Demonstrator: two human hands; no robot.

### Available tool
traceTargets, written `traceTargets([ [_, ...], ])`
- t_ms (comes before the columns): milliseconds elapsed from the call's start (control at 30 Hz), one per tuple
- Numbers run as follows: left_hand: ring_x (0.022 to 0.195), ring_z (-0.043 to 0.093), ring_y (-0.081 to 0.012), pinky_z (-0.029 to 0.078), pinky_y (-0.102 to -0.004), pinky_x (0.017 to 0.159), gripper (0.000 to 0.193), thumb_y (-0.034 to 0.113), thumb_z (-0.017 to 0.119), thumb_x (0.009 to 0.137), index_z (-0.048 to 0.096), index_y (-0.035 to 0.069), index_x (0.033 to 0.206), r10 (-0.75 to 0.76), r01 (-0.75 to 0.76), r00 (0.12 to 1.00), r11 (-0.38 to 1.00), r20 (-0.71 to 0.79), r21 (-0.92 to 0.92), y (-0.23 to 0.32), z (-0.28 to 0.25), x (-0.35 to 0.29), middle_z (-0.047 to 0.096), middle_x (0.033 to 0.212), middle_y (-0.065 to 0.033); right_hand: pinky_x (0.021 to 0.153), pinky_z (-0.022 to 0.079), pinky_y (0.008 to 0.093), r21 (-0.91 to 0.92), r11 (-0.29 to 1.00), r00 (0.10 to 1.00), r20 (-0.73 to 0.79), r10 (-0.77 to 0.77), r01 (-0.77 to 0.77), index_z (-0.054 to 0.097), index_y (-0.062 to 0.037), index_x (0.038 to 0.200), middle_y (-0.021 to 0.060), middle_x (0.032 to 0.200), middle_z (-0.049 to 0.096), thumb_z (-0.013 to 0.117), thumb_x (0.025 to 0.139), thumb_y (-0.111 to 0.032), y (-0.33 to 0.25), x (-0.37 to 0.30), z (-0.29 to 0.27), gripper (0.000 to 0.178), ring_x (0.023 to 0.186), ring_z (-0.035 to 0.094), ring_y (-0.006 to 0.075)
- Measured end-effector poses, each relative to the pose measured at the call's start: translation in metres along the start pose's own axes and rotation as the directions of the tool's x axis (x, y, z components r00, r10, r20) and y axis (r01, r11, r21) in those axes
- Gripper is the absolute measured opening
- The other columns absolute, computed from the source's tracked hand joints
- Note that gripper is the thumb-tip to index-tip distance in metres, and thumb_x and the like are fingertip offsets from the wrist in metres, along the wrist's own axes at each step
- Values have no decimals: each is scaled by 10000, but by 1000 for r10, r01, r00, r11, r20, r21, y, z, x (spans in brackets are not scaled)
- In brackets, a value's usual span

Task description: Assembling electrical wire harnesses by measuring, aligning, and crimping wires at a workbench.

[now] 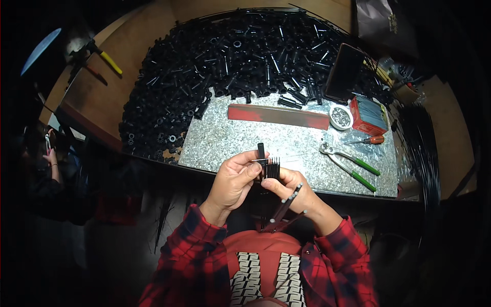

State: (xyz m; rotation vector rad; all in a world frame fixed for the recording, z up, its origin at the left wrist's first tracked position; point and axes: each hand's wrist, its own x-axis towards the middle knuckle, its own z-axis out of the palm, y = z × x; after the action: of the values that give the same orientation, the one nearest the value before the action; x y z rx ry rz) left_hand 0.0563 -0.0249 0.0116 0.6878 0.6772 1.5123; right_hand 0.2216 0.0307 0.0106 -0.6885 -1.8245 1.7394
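Close to the table's front edge, my left hand [230,180] pinches a small black tubular piece [261,150] between thumb and fingers, its end standing upright. Beside it my right hand [296,190] is closed around a row of thin black rods [272,169], which look like umbrella ribs. Their upper tips fan side by side against the tubular piece; whether they are joined to it I cannot tell. Further rod ends with pale grey tips [298,186] hang below my right hand, towards my lap.
A large heap of black tubular parts [240,51] covers the back of the speckled tabletop [215,133]. In front lie a red-and-black bar [279,116], a white cup [341,117], a red box [367,116], a screwdriver [373,140] and green-handled pincers [353,166]. Another person's hand [51,156] shows far left.
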Motion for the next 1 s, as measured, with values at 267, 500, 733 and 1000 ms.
traceTargets([
  [267, 970, 613, -144, 484, -268, 887, 291, 28, 599, 911, 538, -34, 1188, 35, -38, 999, 996, -38, -77, -10, 10, -4, 642, 1063, -101, 527, 329, 227, 92, 995, 999, -15, 31, -29, 641, -26, 852, -89, 659, 456, 663, 904, -253, 15, 3, -2, 233, 622, 377, 26],
  [500, 951, 605, -140, 461, -275, 903, 248, 135, 572, 950, 582, -45, 1120, 47, -51, 991, 998, -125, -32, -15, 16, -6, 644, 1046, -95, 680, 451, 222, 40, 989, 989, 30, 143, -144, 644, -18, 972, -48, 838, 605, 632, 923, -201, 14, 1, -1, 190, 765, 518, 22],
  [733, 956, 584, -138, 447, -277, 888, 296, 216, 509, 987, 589, -38, 1116, 101, -104, 976, 995, -190, -1, -22, 23, -6, 636, 1032, -86, 571, 403, 202, -15, 993, 993, 1, 117, -117, 638, -29, 901, -56, 750, 588, 623, 927, -216, 12, -1, -2, 189, 660, 488, 13],
  [1000, 927, 578, -136, 446, -270, 841, 341, 268, 446, 1013, 598, -16, 1125, 87, -84, 980, 996, -178, 28, -24, 25, -10, 636, 1029, -81, 450, 368, 201, 51, 993, 994, 7, 108, -108, 624, -61, 838, -31, 670, 607, 576, 950, -254, 2, -4, -7, 228, 498, 475, 30],
])
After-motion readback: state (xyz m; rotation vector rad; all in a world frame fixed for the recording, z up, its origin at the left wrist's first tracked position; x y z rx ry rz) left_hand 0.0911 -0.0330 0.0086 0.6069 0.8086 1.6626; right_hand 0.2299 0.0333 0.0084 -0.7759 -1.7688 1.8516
